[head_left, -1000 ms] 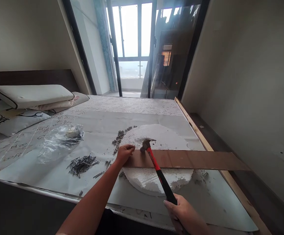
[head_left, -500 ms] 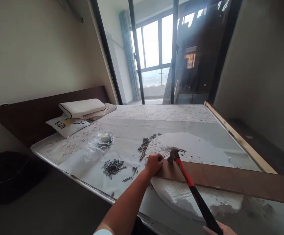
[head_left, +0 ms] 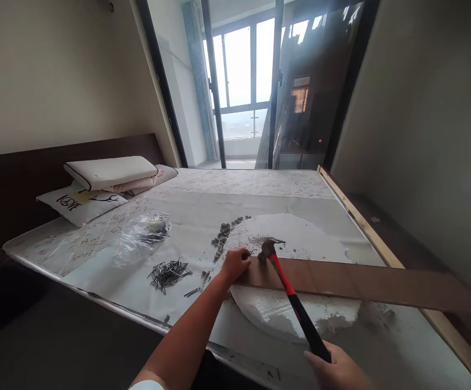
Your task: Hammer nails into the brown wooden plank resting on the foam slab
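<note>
A long brown wooden board (head_left: pixel 361 281) lies across a round white foam slab (head_left: pixel 296 238) on the covered bed. My left hand (head_left: pixel 235 264) is closed in a pinch at the board's left end, where it seems to hold a small nail upright. My right hand (head_left: pixel 339 371) grips the black end of a red-and-black claw hammer (head_left: pixel 290 295). The hammer's steel head (head_left: pixel 268 248) rests on the board just right of my left fingers.
A heap of loose nails (head_left: pixel 168 272) lies left of my left hand, next to a crumpled clear plastic bag (head_left: pixel 141 233). Grey crumbs (head_left: pixel 221 238) edge the foam. Pillows (head_left: pixel 105 176) sit at the headboard. A wooden strip (head_left: pixel 357 216) runs along the bed's right side.
The view has swung left and back a little. The hammer head stays down by my left fingers, and both hands keep their hold.
</note>
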`<state>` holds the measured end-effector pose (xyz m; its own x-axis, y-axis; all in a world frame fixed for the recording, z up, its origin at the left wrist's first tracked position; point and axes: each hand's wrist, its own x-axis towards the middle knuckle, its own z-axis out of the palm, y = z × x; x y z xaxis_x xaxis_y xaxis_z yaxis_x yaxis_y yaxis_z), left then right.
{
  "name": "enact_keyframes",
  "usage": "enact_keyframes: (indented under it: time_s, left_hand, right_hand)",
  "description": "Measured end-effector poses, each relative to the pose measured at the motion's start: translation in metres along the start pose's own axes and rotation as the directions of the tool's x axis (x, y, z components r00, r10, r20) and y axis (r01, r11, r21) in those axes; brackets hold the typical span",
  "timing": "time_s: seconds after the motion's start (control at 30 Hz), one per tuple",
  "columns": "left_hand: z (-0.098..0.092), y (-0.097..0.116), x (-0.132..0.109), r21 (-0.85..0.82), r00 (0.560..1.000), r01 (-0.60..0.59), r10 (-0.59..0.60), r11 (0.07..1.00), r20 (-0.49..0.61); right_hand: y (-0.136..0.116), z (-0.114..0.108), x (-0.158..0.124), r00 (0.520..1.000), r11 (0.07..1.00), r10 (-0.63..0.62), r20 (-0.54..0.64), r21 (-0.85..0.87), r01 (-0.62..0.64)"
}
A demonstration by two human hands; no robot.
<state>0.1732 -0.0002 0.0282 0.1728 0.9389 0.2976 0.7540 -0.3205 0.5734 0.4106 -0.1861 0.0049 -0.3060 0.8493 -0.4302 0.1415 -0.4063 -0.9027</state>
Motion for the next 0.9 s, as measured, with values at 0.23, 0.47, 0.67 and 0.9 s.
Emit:
enact_keyframes:
  time_s: [0.23,0.47,0.67,0.9]
  left_hand:
    - [-0.011,0.003,0.008,-0.259,0.995,0.103,-0.102,0.96,0.021]
    - [-0.012,0.003,0.014,-0.247,0.997,0.038,-0.055,0.968,-0.063]
    - [-0.004,-0.003,0.014,-0.195,0.999,-0.02,0.011,0.981,-0.048]
    - [-0.002,-0.006,0.012,-0.195,0.998,-0.016,0.005,0.981,-0.059]
  right_hand:
    - [-0.006,0.005,0.003,1.0,0.999,-0.005,-0.002,0.051,0.005]
    - [-0.011,0.005,-0.003,1.0,0.997,-0.025,0.011,0.077,0.024]
    - [-0.01,0.006,0.0,0.999,0.996,0.023,-0.025,0.086,-0.021]
    - [-0.017,0.006,-0.004,1.0,0.998,0.009,0.013,0.055,-0.01]
